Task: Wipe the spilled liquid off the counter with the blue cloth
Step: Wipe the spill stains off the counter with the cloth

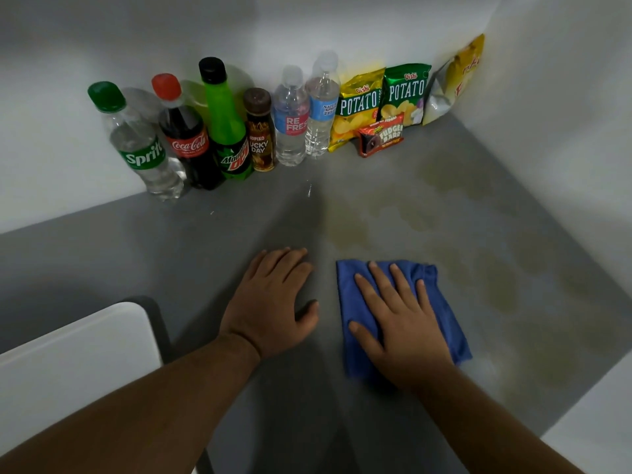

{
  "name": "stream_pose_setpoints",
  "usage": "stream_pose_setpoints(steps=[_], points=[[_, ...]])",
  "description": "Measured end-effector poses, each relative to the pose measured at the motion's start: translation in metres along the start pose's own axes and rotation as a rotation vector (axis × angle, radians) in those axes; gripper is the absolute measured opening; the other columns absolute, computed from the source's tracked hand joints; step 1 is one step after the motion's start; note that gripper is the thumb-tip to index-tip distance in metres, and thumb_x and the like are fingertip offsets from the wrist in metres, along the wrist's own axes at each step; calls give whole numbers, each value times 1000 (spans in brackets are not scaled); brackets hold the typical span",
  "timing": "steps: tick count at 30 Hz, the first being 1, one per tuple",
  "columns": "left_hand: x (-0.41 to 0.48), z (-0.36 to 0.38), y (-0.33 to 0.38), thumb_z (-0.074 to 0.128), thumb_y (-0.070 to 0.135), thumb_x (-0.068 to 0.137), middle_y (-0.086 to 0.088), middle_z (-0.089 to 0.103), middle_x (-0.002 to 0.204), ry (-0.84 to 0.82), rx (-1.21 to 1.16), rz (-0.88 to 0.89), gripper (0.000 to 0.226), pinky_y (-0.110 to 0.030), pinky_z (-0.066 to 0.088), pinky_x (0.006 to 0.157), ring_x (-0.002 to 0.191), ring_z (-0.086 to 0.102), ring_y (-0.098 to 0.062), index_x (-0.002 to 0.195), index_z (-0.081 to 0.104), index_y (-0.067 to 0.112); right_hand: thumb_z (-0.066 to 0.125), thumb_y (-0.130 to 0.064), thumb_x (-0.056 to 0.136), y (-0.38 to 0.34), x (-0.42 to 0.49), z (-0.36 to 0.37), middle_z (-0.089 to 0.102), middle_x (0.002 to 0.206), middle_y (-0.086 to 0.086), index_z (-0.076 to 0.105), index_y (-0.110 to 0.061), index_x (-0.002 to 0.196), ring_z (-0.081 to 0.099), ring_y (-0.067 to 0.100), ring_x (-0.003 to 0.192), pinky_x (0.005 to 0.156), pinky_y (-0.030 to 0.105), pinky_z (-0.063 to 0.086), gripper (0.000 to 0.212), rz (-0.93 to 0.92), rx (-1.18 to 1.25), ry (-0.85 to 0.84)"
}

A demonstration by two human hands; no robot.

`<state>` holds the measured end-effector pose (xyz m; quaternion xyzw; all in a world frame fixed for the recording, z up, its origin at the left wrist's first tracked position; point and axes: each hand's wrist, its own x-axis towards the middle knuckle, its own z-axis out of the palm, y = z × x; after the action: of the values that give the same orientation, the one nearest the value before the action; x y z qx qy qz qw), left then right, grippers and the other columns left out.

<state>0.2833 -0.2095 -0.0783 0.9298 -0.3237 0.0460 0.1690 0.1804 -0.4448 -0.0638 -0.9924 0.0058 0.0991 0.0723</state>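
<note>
blue cloth (441, 302) flat beneath right hand (400, 323)

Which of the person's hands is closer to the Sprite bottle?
The left hand. It rests flat on the counter, below and to the right of the Sprite bottle. The right hand lies farther right, pressing on the blue cloth.

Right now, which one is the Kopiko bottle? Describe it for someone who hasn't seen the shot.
Follow the row of bottles along the back wall of the grey counter. The Kopiko bottle is fourth from the left, between the green Mountain Dew and a clear Refresh water bottle. It is the shortest, brown with a brown cap.
</note>
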Motion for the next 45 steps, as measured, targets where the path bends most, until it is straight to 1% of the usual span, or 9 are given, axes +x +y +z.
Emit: stream_pose_setpoints(steps=[4,12,16,21,28,31,35,39,45], points=[[0,-1,1,65,46,82,-9,59,145,12,21,9,58,-57,35,119,134,54,-34,130,65,12,23,-74,101,29,-20,-4,1,172,-18,5,-45,163,-8,14,159,127,59,7,71,-127,11,-27],[-1,-2,4,64,52,81,-8,54,151,-5,43,-52,64,-62,31,119,140,49,-34,131,64,13,17,-75,98,16,42,-9,-5,172,-12,1,-43,163,-7,23,160,126,57,-5,75,110,-9,45],[-1,-3,3,64,54,80,-10,55,152,-10,63,-68,67,-62,32,118,140,49,-35,133,64,12,16,-69,102,0,36,-3,-6,173,-10,3,-39,164,-11,22,159,127,57,-2,70,-4,-6,34],[-1,-2,4,63,54,80,-10,54,152,-23,59,-74,69,-64,34,117,141,49,-37,134,63,11,25,-64,104,32,16,-7,2,172,-17,7,-45,163,-6,14,159,128,57,6,64,-163,-13,4],[0,-2,4,62,55,81,-10,54,152,-18,60,-68,70,-65,33,117,141,49,-36,135,62,11,15,-67,100,9,73,-14,-1,173,-9,6,-39,164,-5,24,160,127,56,-6,71,71,-22,56],[-1,-1,3,62,55,80,-11,55,151,-4,47,-65,71,-65,34,117,140,50,-36,134,63,10,14,-67,101,-6,72,-10,-7,172,-9,2,-39,164,-11,23,159,127,57,-5,70,-8,-34,30],[-2,0,1,61,55,81,-10,54,152,-20,30,-76,71,-65,33,118,142,48,-36,136,62,10,22,-64,103,21,44,-8,3,173,-15,9,-42,164,-5,16,160,127,57,6,65,-188,-30,4],[-2,-1,1,62,58,82,-9,52,153,-30,16,-86,72,-65,31,119,145,44,-34,137,60,11,17,-70,98,38,55,-16,-1,172,-17,4,-46,163,-5,16,160,127,57,2,70,-75,-38,-7],[-1,-1,2,65,56,79,-9,55,150,14,1,-85,70,-64,34,117,142,48,-34,133,63,11,11,-70,97,-9,96,-18,-1,174,-7,3,-39,164,-3,27,160,126,59,-3,75,54,-26,40]])
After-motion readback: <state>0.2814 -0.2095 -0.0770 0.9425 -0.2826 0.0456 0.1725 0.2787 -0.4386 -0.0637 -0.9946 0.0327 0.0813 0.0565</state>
